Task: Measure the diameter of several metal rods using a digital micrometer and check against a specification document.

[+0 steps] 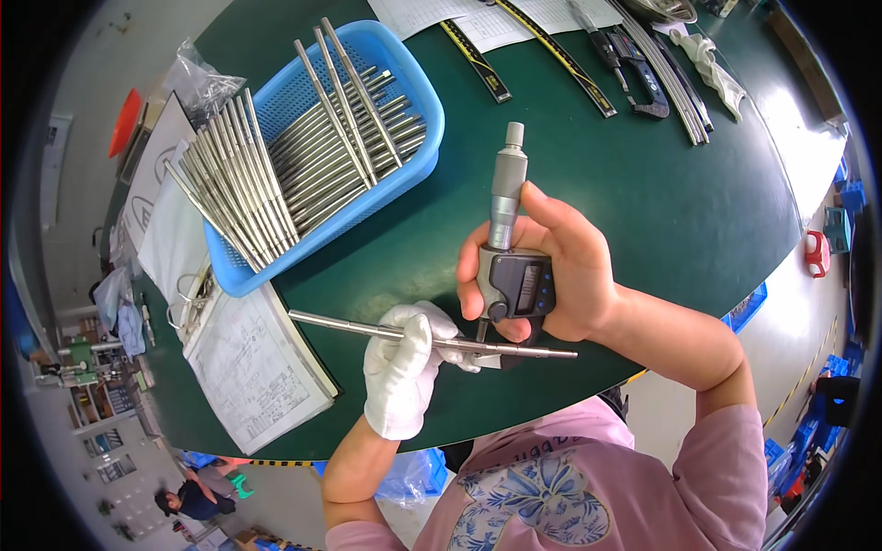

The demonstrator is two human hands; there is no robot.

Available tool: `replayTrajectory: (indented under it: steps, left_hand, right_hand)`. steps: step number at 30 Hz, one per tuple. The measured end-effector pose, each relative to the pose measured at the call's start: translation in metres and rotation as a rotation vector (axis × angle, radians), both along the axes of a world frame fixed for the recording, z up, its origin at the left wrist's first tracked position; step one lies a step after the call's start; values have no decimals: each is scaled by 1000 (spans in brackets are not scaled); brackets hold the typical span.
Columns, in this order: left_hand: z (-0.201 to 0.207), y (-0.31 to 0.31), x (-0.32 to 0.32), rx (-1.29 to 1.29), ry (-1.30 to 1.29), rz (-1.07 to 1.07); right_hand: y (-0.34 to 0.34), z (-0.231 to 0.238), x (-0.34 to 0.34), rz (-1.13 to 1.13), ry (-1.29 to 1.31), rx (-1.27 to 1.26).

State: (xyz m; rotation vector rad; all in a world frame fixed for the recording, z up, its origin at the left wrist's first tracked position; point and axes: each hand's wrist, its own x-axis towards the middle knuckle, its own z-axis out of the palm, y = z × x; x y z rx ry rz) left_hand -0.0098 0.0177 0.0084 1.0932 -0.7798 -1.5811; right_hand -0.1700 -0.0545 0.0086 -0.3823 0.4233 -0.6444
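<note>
Steel rod (510,349), slim and stepped, is held over the near side of the table, both ends sticking out past the left hand; right tip stops short of the table edge. Largest first: green table (680,211), curved by the lens, striped trim along part of its near edge. Broad stretch of green surface to the right of the hands, out to the right edge; narrower strip between basket and hands. Blue basket (367,213), upper left, set at a slant, packed with similar rods (331,151); some poke up over the rim, three lean over the others on the right. Drawing sheets (257,367) in an open folder, left, lower corner at the near table edge, just below the basket; rod's left tip is near the folder's right edge. Yellow-and-black strips (560,60) at the far side, partly on papers (432,18); second measuring tool (648,83) just right of them. Right hand (579,266), bare, wrapped round a digital micrometer (519,285), thimble pointing away from the body. Left hand (400,376), white-gloved, closed round the rod's middle. Rod crosses at the micrometer's measuring gap; can't tell if the faces touch it.
</note>
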Motion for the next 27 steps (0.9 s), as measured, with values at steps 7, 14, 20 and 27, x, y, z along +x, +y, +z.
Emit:
replayTrajectory:
  steps: [7, 14, 20, 27]
  left_hand:
    - [-5, 0, 7, -53, 169, -69]
    - [-1, -4, 6, 44, 176, -6]
    - [-3, -2, 7, 16, 197, -18]
    - [-4, -2, 6, 49, 170, -47]
  right_hand:
    - [1, 2, -1, 0, 95, -100]
    - [1, 2, -1, 36, 102, -145]
    - [4, 3, 1, -5, 99, -120]
    - [3, 1, 1, -13, 46, -63]
